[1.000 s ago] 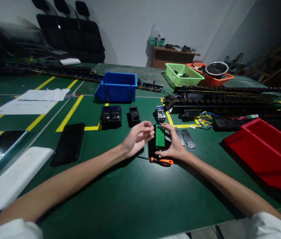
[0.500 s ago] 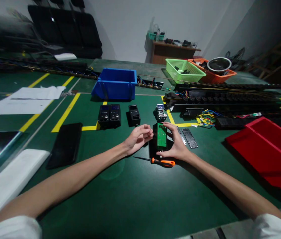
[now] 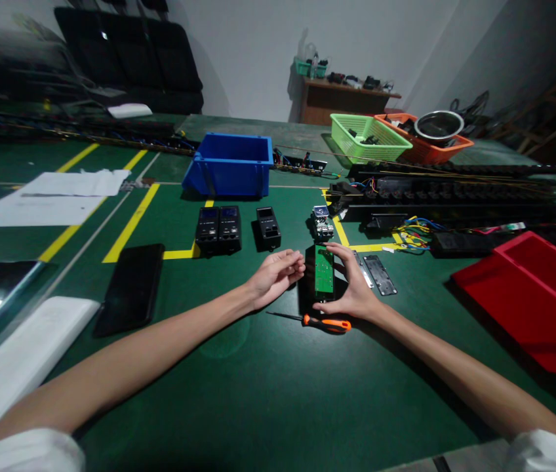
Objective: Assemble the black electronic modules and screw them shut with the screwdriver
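Note:
My right hand [image 3: 355,286] grips a green circuit board [image 3: 324,270] by its far and near ends, thumb at the near end. The board seems to sit in a dark case, mostly in shadow. Just left of it, my left hand [image 3: 278,276] has thumb and fingertips pinched together; whatever may be between them is too small to make out. An orange and black screwdriver [image 3: 327,324] lies below the board, its tip pointing left. Beyond the board stands a small electronic module [image 3: 322,223] with a display. A grey cover plate [image 3: 380,275] lies right of my right hand.
Black display units [image 3: 218,229] and a single black unit [image 3: 268,228] stand before a blue bin [image 3: 229,165]. A red bin [image 3: 528,305] is at right, near black strips with wires [image 3: 413,233]. A black phone [image 3: 130,288] and a white case [image 3: 27,367] lie left.
The whole view has shifted slightly. Both hands keep nearly the same pose around the circuit board, and nothing has been taken up or let go.

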The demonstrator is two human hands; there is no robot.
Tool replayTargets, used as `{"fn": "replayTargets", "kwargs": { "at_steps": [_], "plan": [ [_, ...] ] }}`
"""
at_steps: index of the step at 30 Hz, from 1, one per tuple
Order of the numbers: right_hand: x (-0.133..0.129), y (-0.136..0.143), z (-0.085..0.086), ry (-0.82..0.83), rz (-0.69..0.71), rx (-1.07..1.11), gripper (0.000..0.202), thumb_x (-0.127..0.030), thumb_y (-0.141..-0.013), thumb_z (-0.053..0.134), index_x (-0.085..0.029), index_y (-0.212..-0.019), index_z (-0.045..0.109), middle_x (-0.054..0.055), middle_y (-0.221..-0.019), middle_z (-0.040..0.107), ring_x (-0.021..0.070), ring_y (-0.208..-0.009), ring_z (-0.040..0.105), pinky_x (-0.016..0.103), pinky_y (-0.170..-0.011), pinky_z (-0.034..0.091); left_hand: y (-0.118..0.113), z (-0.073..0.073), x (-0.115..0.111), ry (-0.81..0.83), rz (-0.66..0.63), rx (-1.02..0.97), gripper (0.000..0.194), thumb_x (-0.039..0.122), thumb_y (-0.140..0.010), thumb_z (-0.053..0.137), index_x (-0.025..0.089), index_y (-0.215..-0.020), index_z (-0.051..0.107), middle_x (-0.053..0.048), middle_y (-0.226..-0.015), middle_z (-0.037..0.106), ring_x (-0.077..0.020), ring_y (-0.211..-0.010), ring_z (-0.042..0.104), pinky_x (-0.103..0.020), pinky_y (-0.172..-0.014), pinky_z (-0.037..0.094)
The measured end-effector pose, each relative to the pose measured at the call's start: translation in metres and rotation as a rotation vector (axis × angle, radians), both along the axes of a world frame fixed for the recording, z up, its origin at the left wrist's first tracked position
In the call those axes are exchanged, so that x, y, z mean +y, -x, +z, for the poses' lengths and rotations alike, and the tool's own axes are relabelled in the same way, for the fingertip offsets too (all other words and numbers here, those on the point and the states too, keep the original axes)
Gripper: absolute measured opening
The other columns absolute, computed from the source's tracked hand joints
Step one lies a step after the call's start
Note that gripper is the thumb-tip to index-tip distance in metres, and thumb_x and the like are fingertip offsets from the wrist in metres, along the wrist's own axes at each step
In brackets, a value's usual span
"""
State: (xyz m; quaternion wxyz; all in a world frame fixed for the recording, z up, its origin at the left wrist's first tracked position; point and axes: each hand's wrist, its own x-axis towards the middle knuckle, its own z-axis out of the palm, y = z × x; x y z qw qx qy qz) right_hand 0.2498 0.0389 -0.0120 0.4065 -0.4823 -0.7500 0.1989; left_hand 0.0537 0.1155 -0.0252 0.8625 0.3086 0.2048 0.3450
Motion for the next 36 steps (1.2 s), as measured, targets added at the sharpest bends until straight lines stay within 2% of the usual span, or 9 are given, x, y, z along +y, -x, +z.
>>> {"fn": "replayTargets", "kwargs": {
  "at_steps": [7, 11, 14, 16, 20, 26, 28, 31, 36],
  "plan": [
    [-0.001, 0.001, 0.003, -0.035, -0.008, -0.017, 0.101, -0.043, -0.055, 0.087, -0.028, -0.139, 0.033, 0.014, -0.145, 0.036, 0.0341, -0.137, 0.034, 0.056, -0.107, 0.04, -0.003, -0.002, -0.002, -0.025, 0.098, 0.05, 0.033, 0.03, -0.07, 0.083, 0.012, -0.071, 0.055, 0.002, -0.071, 0.057, -0.0065, -0.07, 0.055, -0.019, -0.073, 0.047],
    [0.002, 0.005, 0.005, -0.101, 0.007, -0.05, 0.104, -0.045, -0.054, 0.087, -0.026, -0.14, 0.032, 0.014, -0.144, 0.037, 0.0335, -0.137, 0.035, 0.056, -0.111, 0.037, -0.007, -0.003, -0.003, -0.034, 0.182, 0.024, 0.026, 0.026, -0.069, 0.083, 0.011, -0.071, 0.061, -0.002, -0.085, 0.065, -0.0093, -0.085, 0.06, -0.021, -0.082, 0.047],
    [0.004, 0.008, 0.007, -0.135, 0.019, -0.058, 0.105, -0.047, -0.054, 0.087, -0.027, -0.14, 0.031, 0.014, -0.145, 0.036, 0.0331, -0.137, 0.034, 0.055, -0.11, 0.039, -0.008, -0.002, -0.003, -0.081, 0.231, 0.005, 0.024, 0.026, -0.073, 0.081, 0.012, -0.088, 0.068, -0.006, -0.103, 0.067, -0.0136, -0.098, 0.061, -0.025, -0.09, 0.047],
    [0.004, 0.01, 0.009, -0.154, 0.019, -0.055, 0.105, -0.047, -0.055, 0.087, -0.027, -0.141, 0.03, 0.014, -0.146, 0.035, 0.0326, -0.138, 0.034, 0.054, -0.109, 0.04, -0.006, 0.001, -0.004, -0.095, 0.19, -0.004, 0.036, 0.03, -0.077, 0.077, 0.017, -0.108, 0.066, -0.008, -0.11, 0.065, -0.0155, -0.099, 0.062, -0.027, -0.087, 0.049],
    [0.005, 0.019, 0.012, -0.162, 0.009, -0.077, 0.107, -0.047, -0.056, 0.087, -0.028, -0.143, 0.028, 0.014, -0.148, 0.033, 0.032, -0.14, 0.031, 0.054, -0.113, 0.034, -0.001, 0.006, -0.006, -0.046, -0.076, -0.006, 0.05, 0.046, -0.085, 0.066, 0.023, -0.127, 0.054, -0.01, -0.106, 0.065, -0.0188, -0.086, 0.066, -0.032, -0.075, 0.054],
    [0.004, 0.006, 0.016, -0.019, 0.096, -0.185, 0.115, -0.052, -0.061, 0.083, -0.025, -0.151, 0.017, 0.014, -0.156, 0.024, 0.0314, -0.144, 0.026, 0.052, -0.115, 0.03, 0.001, 0.01, -0.009, -0.1, -0.12, 0.061, 0.05, 0.02, -0.078, 0.074, 0.02, -0.123, 0.051, -0.013, -0.119, 0.062, -0.0238, -0.094, 0.068, -0.039, -0.084, 0.056],
    [0.002, -0.013, 0.018, -0.004, 0.041, -0.255, 0.092, -0.05, -0.071, 0.077, -0.025, -0.147, 0.03, 0.013, -0.149, 0.038, 0.0302, -0.138, 0.037, 0.051, -0.112, 0.034, 0.001, 0.011, -0.009, -0.079, -0.113, 0.068, 0.049, 0.019, -0.079, 0.072, 0.019, -0.123, 0.05, -0.014, -0.121, 0.062, -0.0252, -0.096, 0.068, -0.043, -0.086, 0.055],
    [-0.002, -0.045, 0.019, -0.036, -0.245, -0.388, 0.05, -0.047, -0.079, 0.07, -0.023, -0.122, 0.058, 0.012, -0.118, 0.062, 0.0307, -0.112, 0.056, 0.051, -0.096, 0.046, 0.001, 0.012, -0.009, -0.053, -0.104, 0.075, 0.048, 0.016, -0.079, 0.072, 0.018, -0.122, 0.049, -0.016, -0.122, 0.061, -0.0266, -0.097, 0.068, -0.047, -0.09, 0.053],
    [-0.005, -0.065, 0.017, 0.063, -0.409, -0.697, 0.045, -0.056, -0.075, 0.069, -0.018, -0.1, 0.067, 0.011, -0.089, 0.064, 0.0298, -0.089, 0.059, 0.043, -0.078, 0.048, 0.001, 0.012, -0.009, -0.045, -0.094, 0.07, 0.047, 0.014, -0.08, 0.07, 0.018, -0.122, 0.048, -0.017, -0.126, 0.059, -0.0277, -0.101, 0.068, -0.048, -0.093, 0.051]
  ]
}}
